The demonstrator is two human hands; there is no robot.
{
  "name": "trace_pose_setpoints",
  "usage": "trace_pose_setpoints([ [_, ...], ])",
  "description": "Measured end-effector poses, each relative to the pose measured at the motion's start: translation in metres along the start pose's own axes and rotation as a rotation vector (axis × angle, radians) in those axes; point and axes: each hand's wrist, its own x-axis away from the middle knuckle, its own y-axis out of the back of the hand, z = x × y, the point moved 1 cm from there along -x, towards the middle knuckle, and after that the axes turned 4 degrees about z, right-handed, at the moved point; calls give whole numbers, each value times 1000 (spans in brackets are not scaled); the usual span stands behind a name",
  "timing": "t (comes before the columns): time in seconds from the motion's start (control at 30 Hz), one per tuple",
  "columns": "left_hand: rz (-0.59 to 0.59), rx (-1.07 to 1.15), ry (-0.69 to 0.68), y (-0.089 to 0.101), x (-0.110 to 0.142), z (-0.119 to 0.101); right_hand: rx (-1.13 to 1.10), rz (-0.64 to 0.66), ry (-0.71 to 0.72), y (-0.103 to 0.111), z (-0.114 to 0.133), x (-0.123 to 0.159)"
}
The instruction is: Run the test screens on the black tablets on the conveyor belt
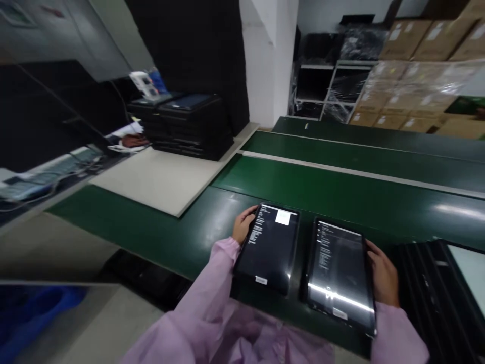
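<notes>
Two dark tablets lie side by side before me at the near edge of the green bench. On the left tablet (271, 253), white text and a small white square light up the black screen. My left hand (243, 226) grips its left edge, with the fingertips partly hidden. Text also fills the upper part of the right tablet (341, 270), and a bright strip of light reflects across its lower half. Around that tablet's right edge my right hand (383, 273) is closed, its thumb out of sight. Each tablet carries a small white label near its bottom edge.
Upright dark devices (428, 283) stand packed in a row at the right. A pale board (159, 177) lies on the left, with a stack of black devices (189, 124) behind it. The green bench (303, 182) runs rightward; cardboard boxes (405, 91) are piled beyond.
</notes>
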Motion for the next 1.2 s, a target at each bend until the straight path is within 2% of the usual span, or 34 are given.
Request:
trace_pose_setpoints([
  [0.1,15,34,39,-1,1,1,-13,1,-14,-1,1,1],
  [0.27,29,30,14,0,1,1,15,12,3,-2,1,0],
  [0.5,171,-66,-33,2,0,-8,28,23,41,-5,6,3],
  [0.77,129,-133,23,1,3,-14,-51,99,121,-5,1,2],
  [0.93,110,-184,-9,5,1,-11,-67,114,136,-5,0,1],
  [1.2,98,-211,-2,7,-3,-9,-3,136,167,-11,5,0],
])
